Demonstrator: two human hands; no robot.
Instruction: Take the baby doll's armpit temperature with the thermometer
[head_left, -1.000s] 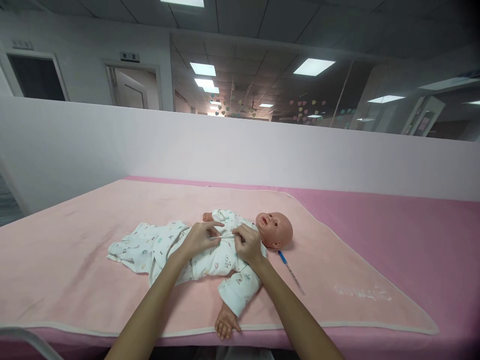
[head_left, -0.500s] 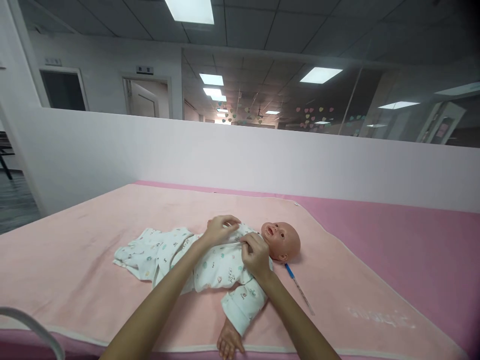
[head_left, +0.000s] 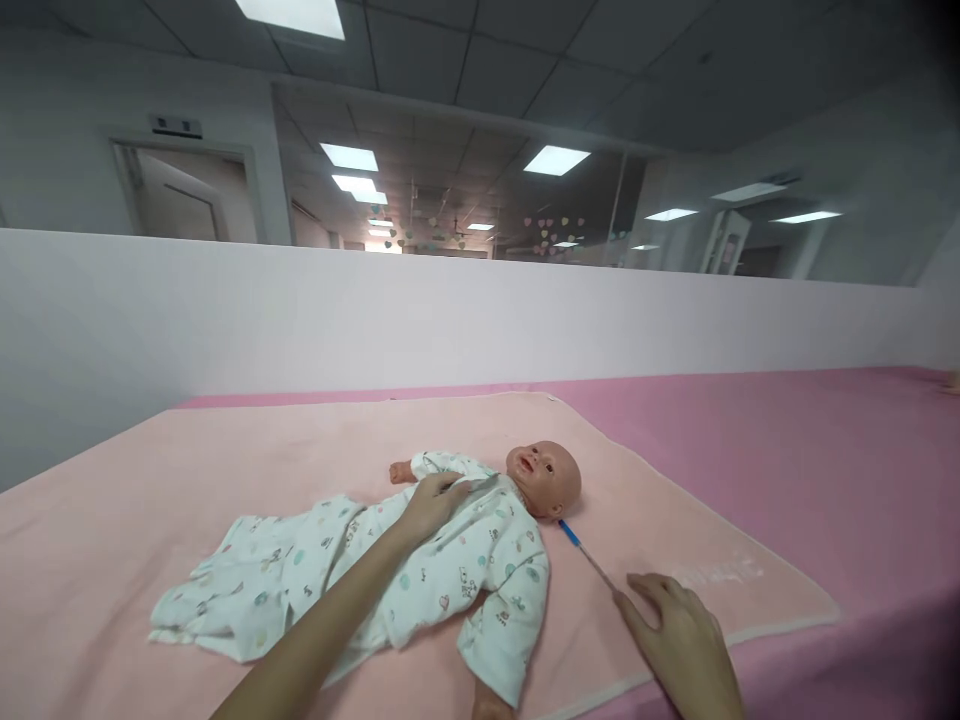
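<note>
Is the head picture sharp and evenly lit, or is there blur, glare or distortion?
Head view: soft, even ceiling light, no hard shadows; the doll and left hand are fairly sharp; the right hand near the thermometer is slightly soft; ceiling panels glare; the partition wall bows, wide-angle distortion.

Smooth plastic doll head (head_left: 545, 478), soft printed cotton romper (head_left: 442, 580), matt fleecy pink blanket (head_left: 187, 470)

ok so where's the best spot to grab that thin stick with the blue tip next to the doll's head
Probably the bare near end of the thin stick, pinched from above. It lies flat on the pink blanket, so sliding under seems hard. That end sits at the right hand, clear of the doll's head; the blue tip is beside the head.
</note>
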